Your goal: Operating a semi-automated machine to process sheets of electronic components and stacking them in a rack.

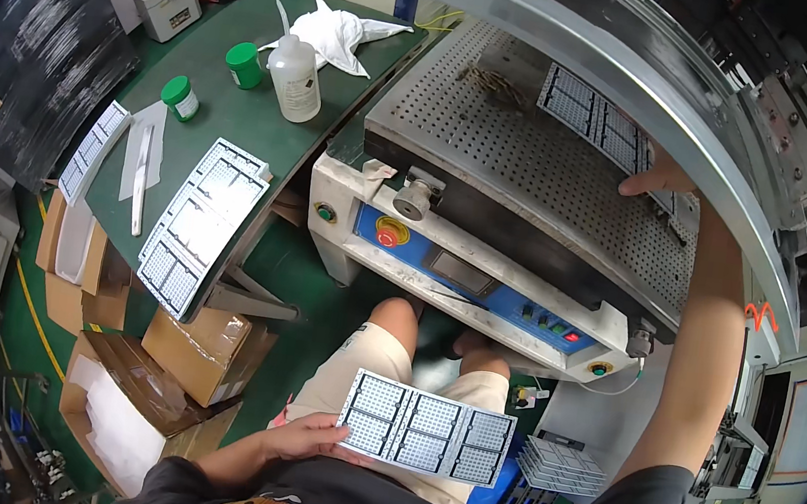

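Observation:
My left hand (305, 436) grips the left end of a white circuit board panel (427, 428) above my lap, with its dark-outlined sections facing up. Reaching under a raised metal frame, my right hand (663, 176) lies at the right end of another circuit board panel (592, 114). That panel rests on the machine's perforated metal bed (499, 133). The right thumb is stretched out apart from the rest of the hand; the other fingers are partly hidden by the frame (590, 43).
A green table (228, 120) at left bears more panels (204, 222), a spatula (140, 179), green-lidded jars (243, 65), a squeeze bottle (295, 80) and white cloth (334, 34). Cardboard boxes (199, 358) stand below. The machine's control panel (462, 271) faces me; stacked panels (559, 465) sit at my right.

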`<state>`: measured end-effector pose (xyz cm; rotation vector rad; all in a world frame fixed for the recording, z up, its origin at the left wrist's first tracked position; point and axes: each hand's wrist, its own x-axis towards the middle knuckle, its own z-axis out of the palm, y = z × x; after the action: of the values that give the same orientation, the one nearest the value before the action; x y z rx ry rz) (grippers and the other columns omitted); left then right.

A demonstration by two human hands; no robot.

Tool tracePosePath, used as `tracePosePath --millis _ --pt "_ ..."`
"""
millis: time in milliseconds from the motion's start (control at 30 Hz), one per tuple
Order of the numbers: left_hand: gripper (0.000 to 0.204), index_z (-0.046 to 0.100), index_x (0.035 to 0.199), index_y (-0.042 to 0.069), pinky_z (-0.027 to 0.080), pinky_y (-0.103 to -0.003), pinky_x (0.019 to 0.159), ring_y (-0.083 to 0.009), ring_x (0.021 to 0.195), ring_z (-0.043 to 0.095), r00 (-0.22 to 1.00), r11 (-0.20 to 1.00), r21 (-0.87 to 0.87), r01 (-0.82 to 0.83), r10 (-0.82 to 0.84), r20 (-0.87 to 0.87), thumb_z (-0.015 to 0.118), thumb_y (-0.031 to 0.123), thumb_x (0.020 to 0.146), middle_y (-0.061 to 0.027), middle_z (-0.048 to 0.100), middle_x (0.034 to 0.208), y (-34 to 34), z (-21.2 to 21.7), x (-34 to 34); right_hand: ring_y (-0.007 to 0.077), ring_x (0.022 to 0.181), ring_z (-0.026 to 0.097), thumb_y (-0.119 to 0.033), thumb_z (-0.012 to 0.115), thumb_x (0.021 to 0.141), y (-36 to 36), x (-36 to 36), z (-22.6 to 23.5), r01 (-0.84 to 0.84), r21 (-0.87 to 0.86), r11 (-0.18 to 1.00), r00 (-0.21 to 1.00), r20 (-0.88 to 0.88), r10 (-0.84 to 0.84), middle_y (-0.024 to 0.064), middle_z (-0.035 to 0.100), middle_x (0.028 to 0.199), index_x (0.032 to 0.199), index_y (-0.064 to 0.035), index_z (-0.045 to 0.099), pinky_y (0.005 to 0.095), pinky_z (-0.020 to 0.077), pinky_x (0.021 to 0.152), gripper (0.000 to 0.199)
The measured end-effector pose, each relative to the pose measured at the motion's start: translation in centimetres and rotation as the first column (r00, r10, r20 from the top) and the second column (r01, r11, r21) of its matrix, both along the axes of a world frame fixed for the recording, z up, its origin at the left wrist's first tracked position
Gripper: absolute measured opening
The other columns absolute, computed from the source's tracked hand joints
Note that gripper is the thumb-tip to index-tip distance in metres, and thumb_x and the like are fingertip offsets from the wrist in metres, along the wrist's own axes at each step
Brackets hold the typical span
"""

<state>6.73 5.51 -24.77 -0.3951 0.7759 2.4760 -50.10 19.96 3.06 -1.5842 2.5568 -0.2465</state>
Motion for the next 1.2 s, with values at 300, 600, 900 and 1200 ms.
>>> tracePosePath --millis 300,600,900,1200 --pt "0.04 0.043 0.133 -0.001 0.042 -0.037 0.102 -0.0251 0.117 0.056 0.992 0.993 -0.118 0.011 -0.026 -0.124 0.036 0.025 0.103 -0.0141 0.052 0.132 -1.6 0.3 -2.7 0.0375 0.122 0.047 -0.06 0.085 0.041 -2.5 7.3 2.8 0.345 0.137 0.929 0.909 -0.294 -0.294 0.0199 0.054 0.126 0.13 -0.0041 0.051 0.0461 0.0374 0.103 0.111" --pt "0.041 0.043 0.133 -0.003 0.045 -0.039 0.098 -0.0293 0.117 0.056 0.998 0.993 -0.119 -0.02 0.013 -0.059 0.037 0.024 0.102 -0.0161 0.053 0.131 -0.2 0.3 -0.6 0.042 0.118 0.048 -0.07 0.08 0.045 0.0 -0.6 0.3 -0.068 -0.237 0.969 0.997 -0.038 0.06 0.0258 0.059 0.112 0.124 -0.0013 0.055 0.0551 0.0384 0.099 0.108" --pt "0.042 0.039 0.137 -0.001 0.042 -0.038 0.102 -0.0284 0.121 0.053 0.999 0.997 -0.076 0.02 -0.024 -0.046 0.038 0.024 0.103 -0.0145 0.05 0.135 0.9 -0.3 -3.0 0.0458 0.124 0.042 -0.075 0.077 0.046 0.2 -2.5 -0.2 -0.296 -0.046 0.954 0.798 -0.561 0.221 0.0328 0.049 0.125 0.128 0.0039 0.049 0.0587 0.0354 0.101 0.117" --pt "0.041 0.038 0.137 0.0 0.044 -0.039 0.1 -0.0311 0.118 0.055 0.993 0.999 -0.019 0.046 -0.048 -0.109 0.037 0.022 0.103 -0.0159 0.051 0.133 2.2 -0.4 -5.6 0.0463 0.125 0.04 -0.075 0.076 0.047 -0.5 0.4 0.3 -0.068 -0.091 0.994 0.993 -0.107 0.058 0.0336 0.05 0.124 0.132 0.006 0.044 0.055 0.0327 0.105 0.122"
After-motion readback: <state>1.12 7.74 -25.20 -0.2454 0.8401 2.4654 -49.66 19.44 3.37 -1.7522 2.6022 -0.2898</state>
